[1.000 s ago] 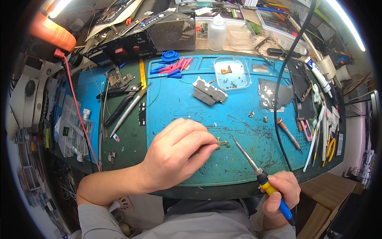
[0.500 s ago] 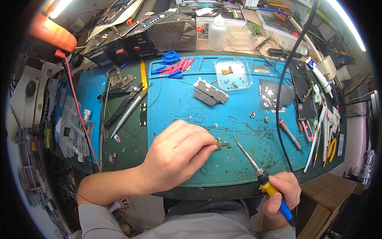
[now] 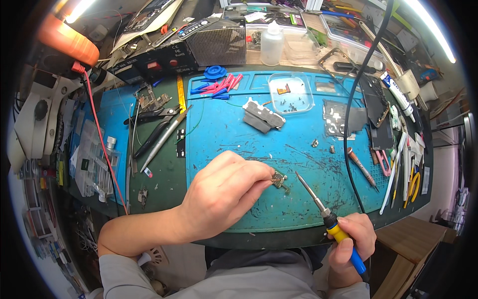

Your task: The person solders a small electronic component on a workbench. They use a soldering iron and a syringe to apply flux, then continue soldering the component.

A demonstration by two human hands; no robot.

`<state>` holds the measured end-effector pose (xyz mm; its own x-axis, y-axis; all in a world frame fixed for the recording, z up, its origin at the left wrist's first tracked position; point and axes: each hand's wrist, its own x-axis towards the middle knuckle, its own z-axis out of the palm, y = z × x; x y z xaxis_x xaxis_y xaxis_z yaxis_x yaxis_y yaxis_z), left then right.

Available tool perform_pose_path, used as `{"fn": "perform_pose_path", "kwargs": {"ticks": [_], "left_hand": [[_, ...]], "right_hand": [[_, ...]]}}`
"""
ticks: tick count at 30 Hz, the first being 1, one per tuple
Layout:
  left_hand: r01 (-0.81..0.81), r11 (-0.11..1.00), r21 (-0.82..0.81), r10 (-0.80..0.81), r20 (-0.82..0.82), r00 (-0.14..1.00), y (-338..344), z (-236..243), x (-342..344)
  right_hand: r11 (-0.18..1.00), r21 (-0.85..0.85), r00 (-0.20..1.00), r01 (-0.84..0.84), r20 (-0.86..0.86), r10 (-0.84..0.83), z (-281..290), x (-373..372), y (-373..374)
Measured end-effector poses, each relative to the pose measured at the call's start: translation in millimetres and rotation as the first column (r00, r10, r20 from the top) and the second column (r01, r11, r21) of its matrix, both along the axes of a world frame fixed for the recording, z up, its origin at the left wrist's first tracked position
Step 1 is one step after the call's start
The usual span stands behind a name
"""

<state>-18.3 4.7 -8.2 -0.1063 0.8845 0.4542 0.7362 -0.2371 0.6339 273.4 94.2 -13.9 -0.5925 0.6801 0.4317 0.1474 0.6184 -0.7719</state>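
Observation:
Between thumb and forefinger, my left hand pinches a small circuit board by its left end, over the blue work mat. Part of the board is hidden by the fingertips. My right hand is closed round a soldering iron with a yellow and blue handle. Its metal tip points up and left, a short distance right of the board and apart from it. A grey, irregular metal shield plate lies farther back on the mat.
A clear tray of tiny screws sits at the back. Two small metal parts and a brown-handled screwdriver lie right. A black cable crosses the mat's right side. Pliers and a silver pen-like tool lie left.
The circuit board has turned in my left fingers and now shows a broader face. The soldering iron has shifted very slightly; both hands keep their grip.

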Motion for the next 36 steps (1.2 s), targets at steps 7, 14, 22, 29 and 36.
{"fn": "perform_pose_path", "kwargs": {"ticks": [7, 14, 22, 29, 36], "left_hand": [[-0.037, 0.997, -0.061, 0.039, 0.024, 0.999, -3, -1, 0], [0.007, 1.0, 0.006, -0.007, -0.011, 1.0, 0, 1, 0], [0.036, 0.999, -0.027, -0.037, -0.038, 0.999, -13, 2, -14], [0.063, 0.998, -0.011, -0.064, -0.035, 0.997, -14, -2, -15], [0.08, 0.996, -0.036, -0.081, -0.022, 0.996, -13, 0, -15]], "right_hand": [[0.998, 0.053, 0.999, 0.03, -0.022, -0.029, -3, 0, 0], [0.997, 0.065, 0.999, 0.04, -0.032, -0.038, -5, -2, 0], [0.995, 0.096, 0.995, 0.017, -0.095, -0.008, -6, -5, 0], [0.999, 0.026, 0.998, 0.021, -0.057, -0.019, 4, -4, -11], [0.999, 0.037, 0.997, 0.004, -0.074, -0.002, 2, -13, -12]]}}
